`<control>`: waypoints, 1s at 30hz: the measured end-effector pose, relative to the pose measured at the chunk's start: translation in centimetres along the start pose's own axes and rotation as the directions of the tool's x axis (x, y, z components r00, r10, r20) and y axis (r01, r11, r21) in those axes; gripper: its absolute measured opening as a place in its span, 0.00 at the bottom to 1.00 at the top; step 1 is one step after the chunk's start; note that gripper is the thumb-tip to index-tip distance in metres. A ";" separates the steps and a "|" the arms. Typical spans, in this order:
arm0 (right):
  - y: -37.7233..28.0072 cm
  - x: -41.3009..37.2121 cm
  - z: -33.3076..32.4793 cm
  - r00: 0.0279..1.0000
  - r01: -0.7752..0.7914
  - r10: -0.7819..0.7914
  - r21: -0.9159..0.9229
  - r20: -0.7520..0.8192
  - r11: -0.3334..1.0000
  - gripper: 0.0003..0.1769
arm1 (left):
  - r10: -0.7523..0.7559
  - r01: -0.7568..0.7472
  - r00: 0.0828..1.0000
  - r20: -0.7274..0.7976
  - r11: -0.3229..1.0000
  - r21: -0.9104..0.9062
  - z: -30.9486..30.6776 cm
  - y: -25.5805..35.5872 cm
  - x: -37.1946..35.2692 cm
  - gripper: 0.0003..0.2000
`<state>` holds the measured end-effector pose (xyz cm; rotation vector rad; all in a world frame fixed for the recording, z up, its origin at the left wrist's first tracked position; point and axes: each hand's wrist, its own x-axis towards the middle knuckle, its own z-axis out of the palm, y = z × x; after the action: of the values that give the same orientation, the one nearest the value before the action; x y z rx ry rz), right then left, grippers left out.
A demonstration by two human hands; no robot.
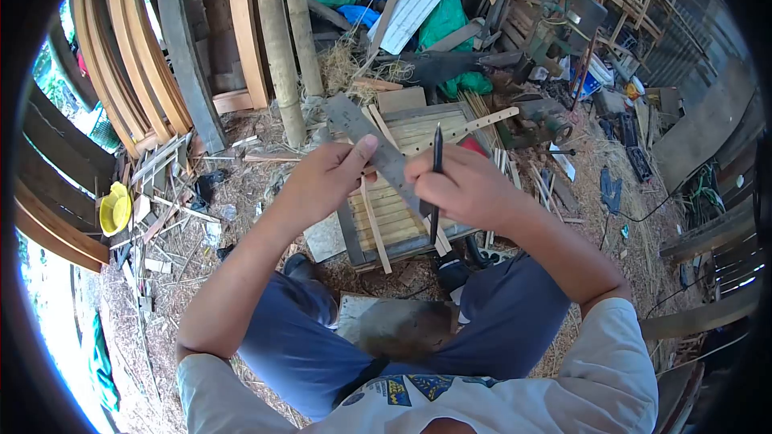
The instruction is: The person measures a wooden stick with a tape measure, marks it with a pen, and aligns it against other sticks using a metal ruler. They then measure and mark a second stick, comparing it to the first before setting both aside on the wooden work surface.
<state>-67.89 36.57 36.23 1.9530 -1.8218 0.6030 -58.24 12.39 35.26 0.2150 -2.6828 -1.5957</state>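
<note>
My left hand (331, 175) grips a flat grey board (371, 145) near its upper part, with the thumb lying on top. Pencil-like marks show on the board's upper end. A black pointed tool, like a pen or marker (437, 153), stands upright in my closed right hand (460, 183), which is at the board's lower right side. Beneath both hands lies a slatted wooden panel (363, 229) in a dark frame. Thin wooden strips (375, 229) rest across it, one with a row of holes (492, 119).
A yellow basin (115, 209) sits at the left among wood scraps. Long planks (245, 32) and bamboo poles (277, 48) lean at the upper left. A metal machine or vise (543, 124) is at the right of the panel. Shavings cover the ground.
</note>
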 end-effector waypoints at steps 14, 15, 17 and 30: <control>4.9 -0.2 -0.6 0.987 -0.131 0.131 -0.012 0.092 0.991 0.33 | -0.092 0.096 0.995 0.039 0.991 -0.089 -1.9 -1.0 2.2 0.29; 5.2 -0.3 -0.7 0.986 -0.133 0.130 0.018 0.108 0.991 0.34 | -0.107 0.112 0.992 0.060 0.990 -0.081 -2.0 -1.0 2.2 0.29; 5.8 -0.7 -0.7 0.984 -0.156 0.148 0.075 0.101 0.985 0.33 | -0.128 0.156 0.983 0.130 0.961 -0.230 -2.1 -0.9 2.3 0.26; 7.3 -2.7 -1.9 0.870 -0.447 0.472 0.177 -0.144 0.877 0.34 | 0.026 -0.008 0.991 0.131 0.991 -0.136 -0.9 -0.9 2.8 0.15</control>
<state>-75.44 39.36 36.27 1.4700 -2.1848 1.0459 -60.80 10.78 34.73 0.0873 -2.6465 -1.8405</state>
